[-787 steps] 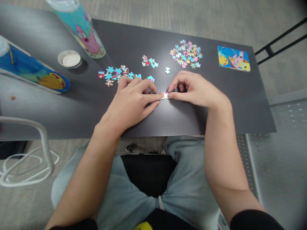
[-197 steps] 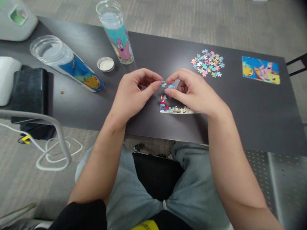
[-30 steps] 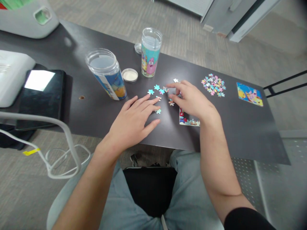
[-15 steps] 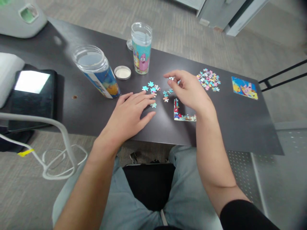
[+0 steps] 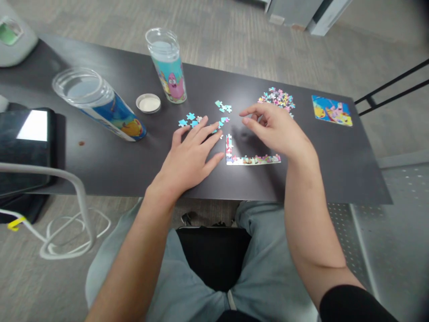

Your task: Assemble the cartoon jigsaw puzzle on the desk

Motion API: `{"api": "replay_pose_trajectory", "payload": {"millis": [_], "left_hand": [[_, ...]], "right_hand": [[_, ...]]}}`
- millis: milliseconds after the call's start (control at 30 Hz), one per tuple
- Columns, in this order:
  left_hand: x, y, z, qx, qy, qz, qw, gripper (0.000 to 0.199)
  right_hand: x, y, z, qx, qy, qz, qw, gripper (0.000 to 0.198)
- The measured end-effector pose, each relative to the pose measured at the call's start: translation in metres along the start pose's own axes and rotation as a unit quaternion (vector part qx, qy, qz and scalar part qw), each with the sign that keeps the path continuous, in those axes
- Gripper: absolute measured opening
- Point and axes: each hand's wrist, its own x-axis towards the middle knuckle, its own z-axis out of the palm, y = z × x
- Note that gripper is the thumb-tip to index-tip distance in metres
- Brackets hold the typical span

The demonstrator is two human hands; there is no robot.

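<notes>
My left hand (image 5: 192, 154) lies palm down on the dark table, fingers spread, its fingertips among loose blue puzzle pieces (image 5: 191, 116), some of them partly covered. Close to its thumb is an L-shaped strip of joined puzzle pieces (image 5: 256, 160), with a short left side and a longer bottom edge. My right hand (image 5: 275, 129) hovers above and behind that strip. Its thumb and index finger point left with a gap between them, and nothing shows in it. Beyond the hands lies a small teal cluster of pieces (image 5: 223, 106). The right hand partly hides a pile of mixed pieces (image 5: 276, 96).
A picture card (image 5: 331, 110) lies at the table's right end. To the left stand two clear-topped picture jars, one blue (image 5: 114, 112) and one teal (image 5: 170, 74), near a round lid (image 5: 148, 103). A black tablet-like device (image 5: 27, 147) and white cable (image 5: 67, 250) are farther left.
The view has shifted right. Both hands have moved right relative to the puzzle pieces; the left now reaches close to the L-shaped strip, and more of the strip's bottom edge shows.
</notes>
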Motion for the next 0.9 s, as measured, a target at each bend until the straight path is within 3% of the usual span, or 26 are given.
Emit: {"api": "replay_pose_trajectory", "payload": {"millis": [167,433,600,900], "left_hand": [[0.003,-0.014,-0.009,0.003,0.031,-0.026,0.999,0.05],[-0.006,-0.04,-0.016,0.019,0.091,-0.079,0.993,0.068],[-0.01,-0.043,-0.011,0.031,0.092,-0.088,0.991,0.081],[-0.016,-0.051,-0.012,0.021,0.113,-0.103,0.988,0.072]], "right_hand": [[-0.011,0.014,-0.01,-0.014,0.002,0.016,1.0,0.032],[-0.01,0.035,-0.01,-0.017,-0.046,-0.003,0.999,0.031],[-0.007,0.012,0.011,-0.055,-0.049,-0.06,0.995,0.037],[-0.001,-0.031,0.052,-0.105,-0.068,-0.108,0.986,0.041]]}}
